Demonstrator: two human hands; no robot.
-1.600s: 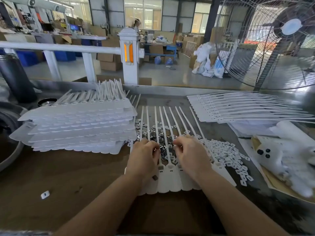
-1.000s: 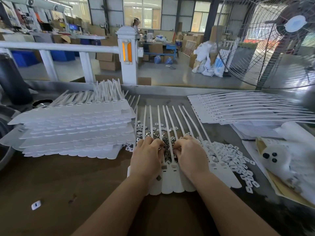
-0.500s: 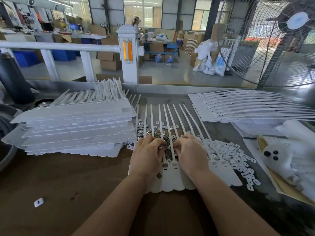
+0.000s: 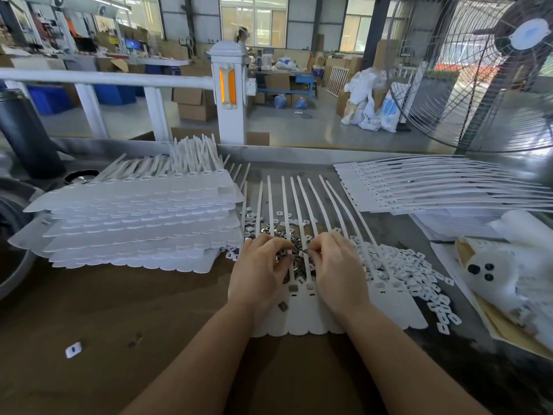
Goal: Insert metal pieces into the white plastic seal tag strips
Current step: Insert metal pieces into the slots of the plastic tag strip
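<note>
The left hand (image 4: 261, 272) and right hand (image 4: 337, 272) are curled over the sheet of white seal tag strips (image 4: 302, 313) lying mid-table, fingertips pinching metal pieces (image 4: 297, 254) from the pile beneath the strips; bare brown tabletop (image 4: 119, 310) is left open toward the near edge; a stack of seal tag sheets (image 4: 134, 223) crowds the left, white clips (image 4: 419, 271) the right; no writing can be read; a standing fan (image 4: 478, 70) and warehouse floor lie beyond.

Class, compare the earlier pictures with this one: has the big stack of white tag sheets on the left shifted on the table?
No. The stack of tag sheets keeps its place beside the white railing post; the slight shifts in the picture come from the head camera moving.
</note>
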